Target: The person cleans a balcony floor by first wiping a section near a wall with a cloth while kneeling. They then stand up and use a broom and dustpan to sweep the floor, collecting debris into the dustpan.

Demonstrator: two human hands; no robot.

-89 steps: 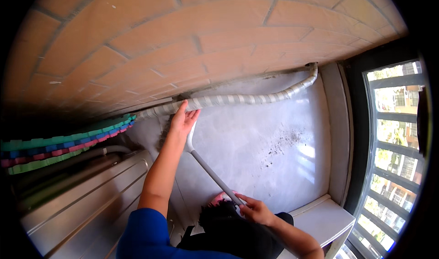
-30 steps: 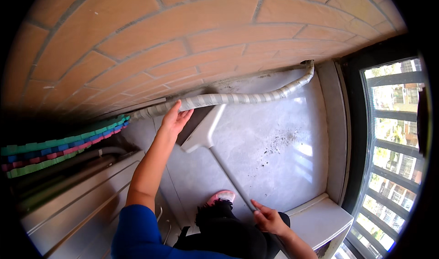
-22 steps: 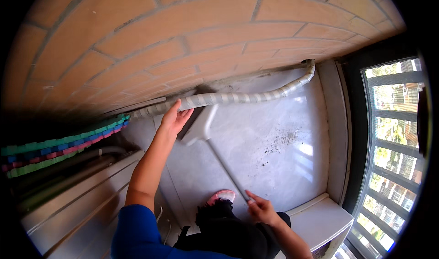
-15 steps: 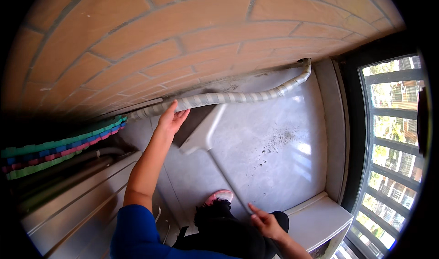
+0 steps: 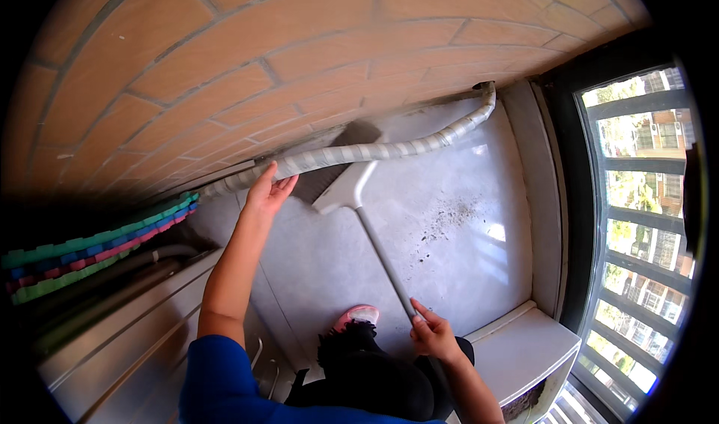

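Note:
My left hand (image 5: 268,192) reaches to the wall's foot, its fingers curled round a wrapped, pale pipe (image 5: 352,153) that curves across to the far right. In my right hand (image 5: 434,334) is the grey handle of a broom (image 5: 382,252). The broom's white head and dark bristles (image 5: 323,185) lie at the far side of the floor, passing under the pipe, with bristles showing on both sides of it. A scatter of dark dirt (image 5: 449,218) lies on the grey floor to the right of the broom handle.
A brick wall (image 5: 299,57) rises at the far side. Stacked coloured foam mats (image 5: 105,240) and a metal-fronted cabinet (image 5: 127,334) stand at the left. A barred window (image 5: 644,222) is on the right, above a white ledge (image 5: 524,349). My pink shoe (image 5: 358,315) is on the floor.
The broom head has moved farther under the pipe toward the wall, and its bristles now show beyond it. My right hand has shifted slightly up the picture. The left hand still holds the pipe.

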